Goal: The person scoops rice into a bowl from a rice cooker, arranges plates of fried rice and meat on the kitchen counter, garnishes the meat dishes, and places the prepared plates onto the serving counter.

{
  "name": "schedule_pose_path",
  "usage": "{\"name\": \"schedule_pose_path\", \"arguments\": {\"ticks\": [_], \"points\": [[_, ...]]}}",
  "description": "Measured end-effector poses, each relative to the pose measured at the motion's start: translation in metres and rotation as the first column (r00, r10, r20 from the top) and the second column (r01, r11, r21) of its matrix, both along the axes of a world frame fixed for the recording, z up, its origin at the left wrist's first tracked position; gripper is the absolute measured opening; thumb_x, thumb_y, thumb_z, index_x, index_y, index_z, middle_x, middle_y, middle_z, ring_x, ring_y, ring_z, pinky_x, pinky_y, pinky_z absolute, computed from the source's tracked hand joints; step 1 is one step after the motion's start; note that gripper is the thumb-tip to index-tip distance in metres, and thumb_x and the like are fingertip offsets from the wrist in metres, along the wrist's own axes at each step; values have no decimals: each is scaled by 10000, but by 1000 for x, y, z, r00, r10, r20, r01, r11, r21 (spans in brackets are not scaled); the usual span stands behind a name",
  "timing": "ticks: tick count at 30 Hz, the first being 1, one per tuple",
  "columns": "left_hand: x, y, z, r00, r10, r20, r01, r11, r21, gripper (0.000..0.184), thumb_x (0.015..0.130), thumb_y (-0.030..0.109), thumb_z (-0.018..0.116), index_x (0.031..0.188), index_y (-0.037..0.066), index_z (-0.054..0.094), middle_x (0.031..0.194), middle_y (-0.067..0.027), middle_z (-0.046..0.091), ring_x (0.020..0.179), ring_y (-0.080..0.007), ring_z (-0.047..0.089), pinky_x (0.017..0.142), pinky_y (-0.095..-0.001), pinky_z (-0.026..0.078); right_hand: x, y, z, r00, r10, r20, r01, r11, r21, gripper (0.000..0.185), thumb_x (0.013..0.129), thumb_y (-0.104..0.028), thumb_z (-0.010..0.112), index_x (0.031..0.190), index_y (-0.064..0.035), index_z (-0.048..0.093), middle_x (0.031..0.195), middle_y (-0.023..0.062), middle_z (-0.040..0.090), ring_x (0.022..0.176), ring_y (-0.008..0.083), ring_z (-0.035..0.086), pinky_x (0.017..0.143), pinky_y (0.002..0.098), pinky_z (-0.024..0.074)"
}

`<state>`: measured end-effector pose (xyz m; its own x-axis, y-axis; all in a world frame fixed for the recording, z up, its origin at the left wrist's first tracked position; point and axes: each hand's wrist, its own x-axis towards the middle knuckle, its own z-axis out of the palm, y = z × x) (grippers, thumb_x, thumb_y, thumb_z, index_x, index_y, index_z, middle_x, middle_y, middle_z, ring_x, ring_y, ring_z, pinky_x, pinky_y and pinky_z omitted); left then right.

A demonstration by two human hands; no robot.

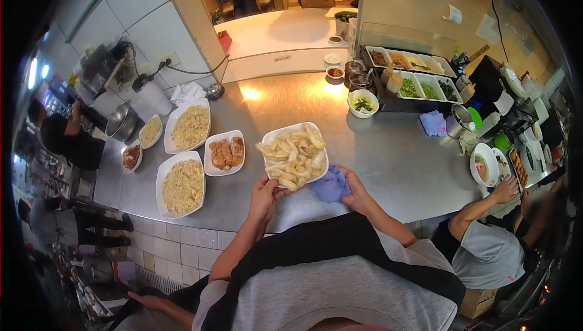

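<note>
A white square plate [326,160] piled with pale fried strips [294,154] is held over the steel counter, close to my body. My left hand [265,200] grips its lower left edge, thumb near the rim. In my right hand [357,192] is a bunched blue cloth [331,185], which lies against the plate's lower right side. Left of the plate stands a white dish of sliced browned meat [225,152]. Two large white dishes of fried rice [181,186] sit farther left.
A small bowl of rice [150,131], a bowl of meat [131,157] and a metal bowl [122,121] are at far left. A soup bowl [363,104] stands before the garnish trays [419,86]. A co-worker's hand [504,189] is near a white bowl [483,165] at right.
</note>
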<state>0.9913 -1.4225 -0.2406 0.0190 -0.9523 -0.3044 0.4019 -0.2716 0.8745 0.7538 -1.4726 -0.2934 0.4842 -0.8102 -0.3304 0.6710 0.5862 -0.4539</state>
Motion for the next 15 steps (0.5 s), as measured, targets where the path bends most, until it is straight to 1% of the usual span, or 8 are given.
{"name": "schedule_pose_path", "arguments": {"ticks": [2,5,6,8,10,11,15], "points": [[1,-2,4,996,-87,33,86,996,33,327,856,46,445,1171,-9,516,1020,-104,632,839,-173,643,704,-278,540,-9,-14,-21,986,-102,134,96,994,50,282,881,-194,482,1076,-13,576,1016,130,652,925,228,638,893,392,494],[-1,-3,9,971,-237,-22,238,969,68,316,854,50,449,1152,-22,526,1033,-107,624,859,-181,640,725,-291,542,-10,-32,-20,963,-186,194,190,982,-2,346,897,-239,459,1130,0,552,1087,165,621,980,268,619,919,415,477],[-4,-3,11,961,-274,-37,276,958,83,317,852,45,448,1151,-27,525,1026,-108,627,852,-184,645,727,-294,548,-7,-31,-9,965,-135,224,144,989,-24,386,900,-276,459,1158,1,534,1122,172,602,1005,283,606,928,426,470],[-11,-5,13,937,-343,-69,349,930,113,318,848,33,446,1148,-37,523,1013,-111,631,837,-190,655,731,-299,561,8,-14,53,961,-28,275,50,996,-72,472,907,-350,459,1216,4,497,1190,187,564,1054,313,579,946,447,456],[-21,-8,15,926,-364,-99,373,922,102,322,846,31,448,1153,-31,520,1018,-111,628,836,-188,655,727,-301,562,18,12,103,997,-65,27,68,993,-93,594,902,-457,446,1279,3,440,1263,199,508,1108,336,543,957,467,445],[-25,-9,16,922,-371,-113,382,919,97,324,845,31,449,1156,-27,518,1021,-112,626,836,-188,655,725,-302,563,23,13,91,995,-74,65,80,992,-96,601,900,-463,447,1281,2,437,1264,199,507,1109,335,542,956,467,446],[-37,-25,23,953,-280,-117,284,959,21,325,847,31,444,1162,-9,511,1026,-107,623,821,-180,653,700,-302,565,36,0,29,972,-103,213,130,984,-120,630,893,-490,447,1289,-1,427,1269,200,503,1116,330,539,952,467,450]]}}
